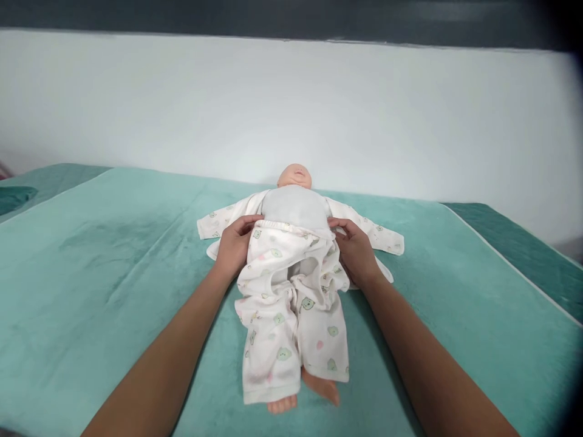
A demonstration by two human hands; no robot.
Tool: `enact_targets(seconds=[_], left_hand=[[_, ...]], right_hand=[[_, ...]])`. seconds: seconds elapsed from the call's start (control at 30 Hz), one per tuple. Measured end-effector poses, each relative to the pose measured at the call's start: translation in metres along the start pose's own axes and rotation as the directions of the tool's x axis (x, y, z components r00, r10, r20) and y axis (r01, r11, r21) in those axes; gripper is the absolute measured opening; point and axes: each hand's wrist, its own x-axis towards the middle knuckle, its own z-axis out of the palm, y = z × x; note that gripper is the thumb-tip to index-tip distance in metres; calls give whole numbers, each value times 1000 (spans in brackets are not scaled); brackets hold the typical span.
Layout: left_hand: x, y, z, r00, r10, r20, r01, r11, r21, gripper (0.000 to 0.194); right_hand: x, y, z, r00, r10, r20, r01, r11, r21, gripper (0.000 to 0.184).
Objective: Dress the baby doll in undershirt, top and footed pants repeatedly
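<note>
A baby doll (295, 176) lies on its back, head away from me and feet toward me. Printed white baby pants (319, 340) cover its legs, bunched at the thighs, with an opening at the crotch. My left hand (234, 244) grips the waistband at the doll's side, fingertips partly hidden by cloth. On the opposite side, my right hand (357, 250) is closed on the waistband's edge. The grey torso (296, 206) shows above the pants. A matching white top (387, 239) is spread out under the doll, sleeves to both sides. Both feet stick out of the pant legs.
The doll rests on a light green bed cover (113, 261) with darker green sections at the left and right. Behind its head stands a white wall (291, 103), with a dark band (228, 21) along the top.
</note>
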Motion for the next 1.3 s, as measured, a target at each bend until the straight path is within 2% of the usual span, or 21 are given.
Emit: enact_targets(seconds=[0.13, 0.2, 0.3, 0.5, 0.63, 0.77, 0.87, 0.97, 1.07, 1.17, 1.3], left_hand=[[-10, 6, -4, 992, 76, 100, -77, 997, 8, 37], [-12, 7, -4, 988, 117, 101, -116, 993, -16, 33], [-10, 5, -2, 989, 137, 60, -136, 991, -17, 25], [2, -5, 1, 998, 48, -28, -46, 997, 60, 21], [11, -10, 2, 997, -26, -73, 29, 999, 40, 20], [8, -7, 2, 996, -51, -74, 52, 999, 14, 23], [2, -3, 1, 997, -17, -74, 20, 999, 48, 26], [0, 1, 2, 994, 23, -108, -9, 992, 125, 29], [4, 3, 5, 993, 61, -103, -49, 991, 121, 25], [7, 5, 8, 993, 114, -18, -113, 993, 42, 17], [8, 8, 10, 983, 113, 148, -112, 994, -10, 15]], right_hand=[[-9, -7, 7, 996, -82, -47, 78, 993, -93, 30], [-12, -9, 9, 991, -121, -53, 115, 988, -98, 32], [-10, -9, 8, 993, -98, -65, 94, 994, -54, 32], [4, 2, 0, 995, 23, -96, -18, 998, 55, 21], [11, 5, -1, 987, 90, -130, -77, 991, 108, 20], [10, 4, 1, 984, 70, -165, -71, 997, 3, 28], [7, 1, 2, 990, 22, -142, -38, 993, -115, 31], [6, -4, 2, 990, -81, -113, 56, 977, -206, 25], [8, -8, 0, 985, -171, -24, 163, 964, -209, 16], [13, -9, -1, 977, -198, 85, 208, 967, -148, 15], [25, -8, -1, 971, -180, 157, 208, 960, -185, 13]])
